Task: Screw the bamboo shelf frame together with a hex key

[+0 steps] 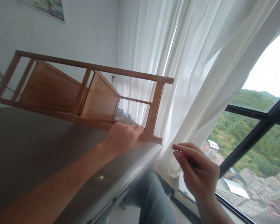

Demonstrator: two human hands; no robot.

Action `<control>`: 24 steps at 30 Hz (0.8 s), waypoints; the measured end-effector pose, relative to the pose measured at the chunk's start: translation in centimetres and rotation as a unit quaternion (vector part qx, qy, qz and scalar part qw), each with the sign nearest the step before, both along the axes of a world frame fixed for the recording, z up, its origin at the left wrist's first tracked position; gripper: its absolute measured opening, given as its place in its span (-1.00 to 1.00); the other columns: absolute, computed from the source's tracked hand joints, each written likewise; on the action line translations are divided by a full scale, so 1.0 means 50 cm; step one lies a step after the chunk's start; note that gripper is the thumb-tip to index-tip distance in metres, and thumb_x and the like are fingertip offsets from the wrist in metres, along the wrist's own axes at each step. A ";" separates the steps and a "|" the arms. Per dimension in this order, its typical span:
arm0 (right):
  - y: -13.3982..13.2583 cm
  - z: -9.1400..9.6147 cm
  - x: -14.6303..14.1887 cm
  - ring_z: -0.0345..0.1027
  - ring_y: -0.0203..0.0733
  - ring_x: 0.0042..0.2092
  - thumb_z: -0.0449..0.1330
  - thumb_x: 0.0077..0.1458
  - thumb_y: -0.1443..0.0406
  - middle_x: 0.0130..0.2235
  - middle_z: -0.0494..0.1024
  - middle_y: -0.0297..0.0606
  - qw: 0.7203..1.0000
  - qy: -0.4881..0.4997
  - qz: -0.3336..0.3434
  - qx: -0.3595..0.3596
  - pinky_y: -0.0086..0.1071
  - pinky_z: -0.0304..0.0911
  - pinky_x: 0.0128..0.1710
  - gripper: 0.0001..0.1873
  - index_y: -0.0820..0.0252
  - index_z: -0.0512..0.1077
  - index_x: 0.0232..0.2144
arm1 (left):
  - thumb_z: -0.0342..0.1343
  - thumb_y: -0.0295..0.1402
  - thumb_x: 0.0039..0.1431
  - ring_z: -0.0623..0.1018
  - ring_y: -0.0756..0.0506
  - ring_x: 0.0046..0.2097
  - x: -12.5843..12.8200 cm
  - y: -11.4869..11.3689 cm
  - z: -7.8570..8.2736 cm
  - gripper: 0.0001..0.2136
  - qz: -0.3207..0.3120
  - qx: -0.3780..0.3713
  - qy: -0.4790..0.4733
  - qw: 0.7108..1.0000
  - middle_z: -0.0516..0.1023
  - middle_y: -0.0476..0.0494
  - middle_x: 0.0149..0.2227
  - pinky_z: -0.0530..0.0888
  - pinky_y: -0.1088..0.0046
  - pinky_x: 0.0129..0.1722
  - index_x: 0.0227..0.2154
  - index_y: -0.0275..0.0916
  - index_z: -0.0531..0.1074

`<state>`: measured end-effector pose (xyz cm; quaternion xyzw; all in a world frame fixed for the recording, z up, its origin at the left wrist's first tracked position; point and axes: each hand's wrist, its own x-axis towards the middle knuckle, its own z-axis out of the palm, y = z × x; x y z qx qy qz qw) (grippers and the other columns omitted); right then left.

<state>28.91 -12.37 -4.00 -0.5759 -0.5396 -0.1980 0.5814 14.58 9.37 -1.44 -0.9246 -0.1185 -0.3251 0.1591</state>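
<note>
A brown wooden shelf rack [126, 72] lies on its side, with flat shelf panels between its slim rails. My left hand [123, 137] is closed around the rack's lower rail, close to its right end. Off that end, in the air in front of the curtain, my right hand [197, 169] pinches a thin metal rod [195, 170] that looks like a hex key. Most of the rod is hidden by the fingers. Small screw heads show at the rack's joints, and the rod is apart from them.
Beneath the rack is a dark grey tabletop [49, 149] with a pale, shiny edge. White curtains [189, 77] hang behind, beside a black-framed window [247, 113] on the right. My leg [151, 196] is below the table edge. Several small bluish items stand behind the rack.
</note>
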 end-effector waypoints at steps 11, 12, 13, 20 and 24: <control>0.047 0.018 -0.020 0.58 -0.23 -0.38 0.38 0.17 0.38 -0.23 0.72 -0.29 0.995 -0.096 -0.012 -0.010 -0.40 0.47 -0.45 -0.80 -0.01 0.66 -0.17 | -0.07 0.26 0.29 0.56 -0.17 -0.45 0.000 -0.001 0.007 -0.41 -0.014 -0.043 -0.015 0.999 0.54 -0.16 -0.52 0.23 0.40 -0.43 -0.31 -0.21 0.53; 0.050 0.020 -0.019 0.59 -0.24 -0.39 0.39 0.16 0.40 -0.25 0.73 -0.31 0.994 -0.106 -0.017 -0.002 -0.41 0.47 -0.45 -0.78 -0.02 0.66 -0.18 | -0.07 0.26 0.30 0.57 -0.17 -0.45 0.000 0.000 0.006 -0.40 -0.017 -0.040 -0.020 0.999 0.54 -0.16 -0.52 0.22 0.40 -0.44 -0.32 -0.21 0.53; 0.052 0.023 -0.019 0.60 -0.24 -0.39 0.39 0.15 0.42 -0.25 0.73 -0.32 0.993 -0.118 -0.023 0.006 -0.41 0.49 -0.44 -0.76 -0.03 0.66 -0.17 | -0.08 0.26 0.30 0.57 -0.17 -0.46 0.001 0.001 0.005 -0.40 -0.020 -0.034 -0.026 0.999 0.54 -0.16 -0.53 0.20 0.40 -0.45 -0.33 -0.21 0.52; 0.069 0.036 -0.006 0.67 -0.18 -0.21 0.33 0.17 0.52 -0.16 0.73 -0.33 0.978 -0.208 0.018 0.006 -0.36 0.59 -0.24 -0.62 -0.01 0.64 -0.07 | -0.04 0.20 0.33 0.55 -0.13 -0.53 0.008 0.008 -0.003 -0.43 -0.054 0.031 -0.094 0.994 0.53 -0.13 -0.57 0.05 0.43 -0.52 -0.41 -0.25 0.47; 0.078 0.035 -0.002 0.66 -0.22 -0.16 0.32 0.17 0.54 -0.14 0.73 -0.34 0.974 -0.225 0.025 0.007 -0.40 0.58 -0.20 -0.61 0.02 0.64 -0.05 | 0.01 0.15 0.33 0.55 -0.12 -0.56 0.008 0.008 -0.003 -0.47 -0.062 0.061 -0.109 0.990 0.51 -0.11 -0.61 0.02 0.44 -0.53 -0.44 -0.25 0.46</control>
